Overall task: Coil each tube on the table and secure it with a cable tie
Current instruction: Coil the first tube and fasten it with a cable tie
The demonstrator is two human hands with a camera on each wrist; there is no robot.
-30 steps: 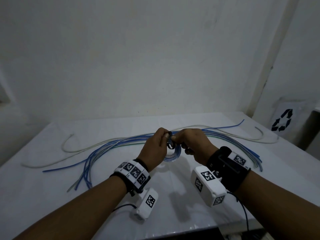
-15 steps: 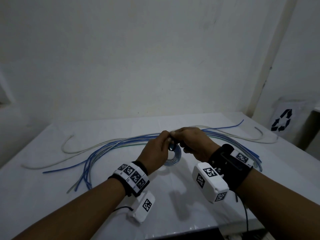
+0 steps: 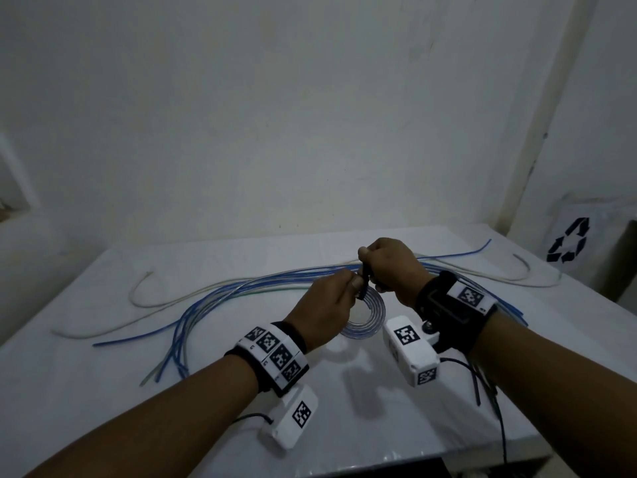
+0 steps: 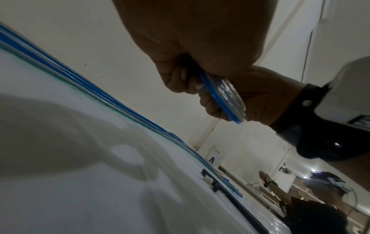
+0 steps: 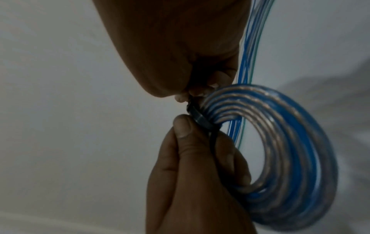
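Observation:
A coiled blue and clear tube (image 3: 374, 315) hangs above the white table (image 3: 103, 391), just in front of me. My left hand (image 3: 351, 288) pinches the coil at its top, where a black cable tie (image 3: 363, 279) wraps it. In the right wrist view the left thumb (image 5: 182, 125) presses on the cable tie (image 5: 198, 115) against the coil (image 5: 290, 142). My right hand (image 3: 365, 260) is just above and behind, its fingertips pinching the tie's tail. In the left wrist view the coil (image 4: 228, 96) shows edge-on in the curled left fingers.
Several loose blue tubes (image 3: 206, 305) lie in a long arc across the table behind the hands. A white tube (image 3: 144, 294) lies at the left and another (image 3: 482, 274) at the right. A recycling sign (image 3: 568, 239) stands at the far right. Another person (image 4: 320, 205) is visible in the background.
My right hand has risen up and away from the left hand with the tie's tail. The coil now hangs lower from the left hand's pinch.

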